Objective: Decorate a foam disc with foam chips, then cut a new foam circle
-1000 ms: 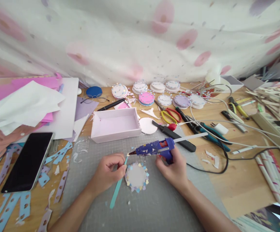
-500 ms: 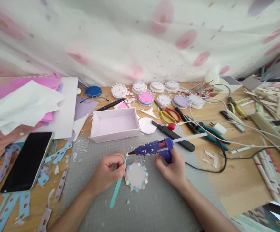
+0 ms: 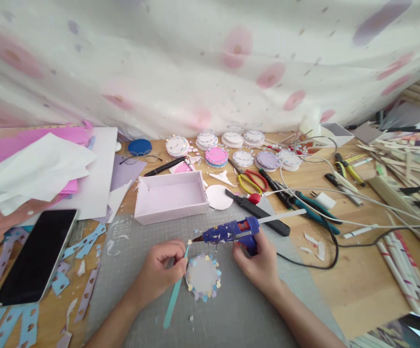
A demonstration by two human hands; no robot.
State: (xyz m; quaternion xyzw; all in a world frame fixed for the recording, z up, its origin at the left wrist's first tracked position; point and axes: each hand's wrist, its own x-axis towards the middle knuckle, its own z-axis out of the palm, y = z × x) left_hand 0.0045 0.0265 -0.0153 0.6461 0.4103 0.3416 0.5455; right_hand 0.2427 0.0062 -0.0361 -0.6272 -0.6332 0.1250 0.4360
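Note:
Pinched in my left hand is a teal flat stick, slanting down over the mat. A tiny pale piece sits at its upper tip. My right hand grips a blue hot glue gun by its handle, with a white glue stick out of the back. The gun's dark nozzle points left, a small gap from the stick's tip. Below the nozzle a round paper disc lies on the grey cutting mat, its rim ringed with small pastel hearts.
Behind the mat stand a pale pink open box and several decorated round discs. A black utility knife, scissors and pliers lie right, among cables. A phone and punched paper strips lie left.
The glue gun's nozzle has drawn slightly away from the stick's tip, opening a small gap. The whole scene sits a little lower as the head view has tilted up.

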